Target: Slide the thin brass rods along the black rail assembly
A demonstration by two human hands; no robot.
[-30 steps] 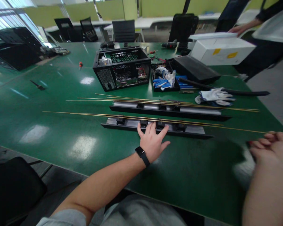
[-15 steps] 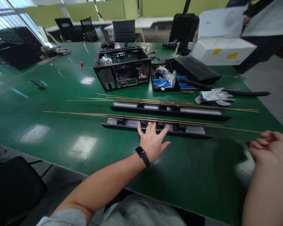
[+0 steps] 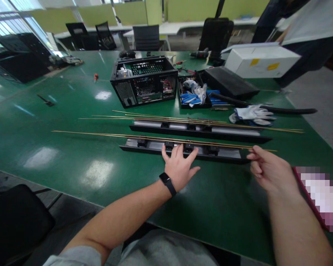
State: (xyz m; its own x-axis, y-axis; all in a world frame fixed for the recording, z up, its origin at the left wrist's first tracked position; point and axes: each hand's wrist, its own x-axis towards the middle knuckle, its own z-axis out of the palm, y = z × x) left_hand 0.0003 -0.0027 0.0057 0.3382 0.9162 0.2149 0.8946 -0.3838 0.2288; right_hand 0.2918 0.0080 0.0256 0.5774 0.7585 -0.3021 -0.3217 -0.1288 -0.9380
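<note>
My left hand (image 3: 180, 166) lies flat and open, its spread fingertips on the near black rail (image 3: 227, 155), which carries several small black clips. A dark watch is on that wrist. My right hand (image 3: 269, 170) is at the right end of the same rail. Its fingers are curled and pinched at a thin brass rod (image 3: 113, 135) that lies along the rail. How firmly it grips the rod is hard to see. A second black rail (image 3: 235, 133) lies just behind, with more brass rods (image 3: 280, 128) on top of it.
Behind the rails stand an open black computer case (image 3: 144, 79), a black tray with blue-and-white gloves (image 3: 192, 94), a white glove (image 3: 252, 113), a black hose (image 3: 291, 109) and a white box (image 3: 261, 61). A blurred-out flat object (image 3: 319, 195) lies at the right. A person stands at the far right.
My right hand has moved left from the table's right edge to the right end of the near rail and closed on the rod. The person at the back put the box lid down.
</note>
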